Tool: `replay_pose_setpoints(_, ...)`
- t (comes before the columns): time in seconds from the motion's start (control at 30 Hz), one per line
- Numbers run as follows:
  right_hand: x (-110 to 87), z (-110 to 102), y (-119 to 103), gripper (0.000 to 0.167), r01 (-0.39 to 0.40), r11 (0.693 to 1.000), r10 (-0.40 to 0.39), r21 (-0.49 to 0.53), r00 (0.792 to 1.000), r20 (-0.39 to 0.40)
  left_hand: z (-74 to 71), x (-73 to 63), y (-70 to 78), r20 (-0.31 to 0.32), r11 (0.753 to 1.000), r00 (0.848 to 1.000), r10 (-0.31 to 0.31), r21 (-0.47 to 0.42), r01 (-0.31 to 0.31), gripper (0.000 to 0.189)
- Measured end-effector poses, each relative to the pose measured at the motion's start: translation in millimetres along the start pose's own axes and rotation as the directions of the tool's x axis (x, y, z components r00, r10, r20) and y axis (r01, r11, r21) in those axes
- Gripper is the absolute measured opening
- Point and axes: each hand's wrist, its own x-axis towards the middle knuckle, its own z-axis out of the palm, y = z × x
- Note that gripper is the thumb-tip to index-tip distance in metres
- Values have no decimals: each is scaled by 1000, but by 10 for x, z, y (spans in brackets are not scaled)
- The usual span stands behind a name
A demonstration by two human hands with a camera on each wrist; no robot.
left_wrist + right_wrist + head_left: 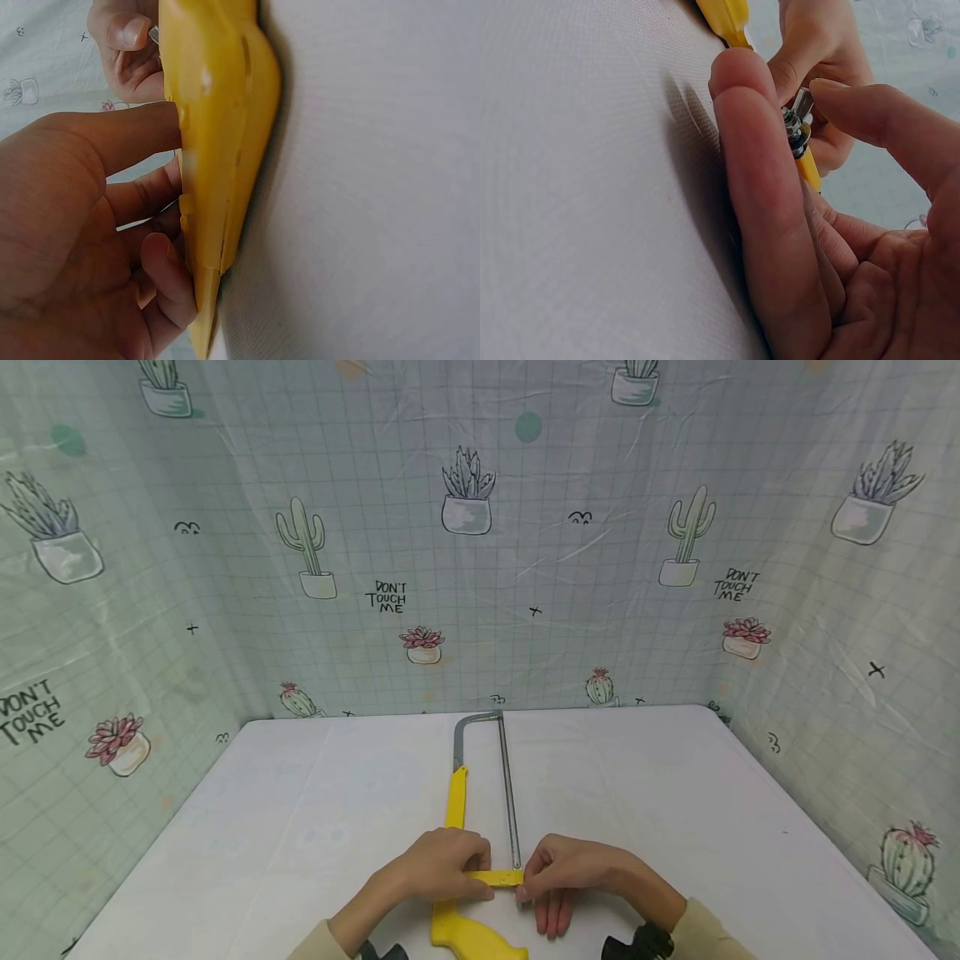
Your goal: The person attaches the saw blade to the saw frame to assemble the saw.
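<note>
A hacksaw lies on the white table, its yellow handle (474, 937) toward me and its grey bent frame (459, 739) pointing away. Its thin blade (508, 793) runs along the right side to a short yellow crossbar (506, 878). My left hand (442, 864) grips this crossbar, thumb on the near side and fingers over the far side. At the crossbar's right end, my right hand (577, 870) pinches a small metal wing nut (803, 105) with thumb and index finger. The other right fingers extend low beside the tabletop. In the left wrist view, the yellow handle (217, 142) fills the middle.
The white table (637, 777) reaches back to a cactus-print cloth (525, 568), which hangs behind it and along both sides. Dark wrist straps (637, 943) sit near the beige sleeves (708, 933) at the front edge.
</note>
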Motion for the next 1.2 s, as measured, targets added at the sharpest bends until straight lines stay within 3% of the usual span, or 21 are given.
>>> replay_pose_setpoints(1.2, 3, -30, 39, 20, 33, 999, -34, 14, 999, 30, -1, 2, -12, -3, 1000, 1000, 11, 0, -11, 22)
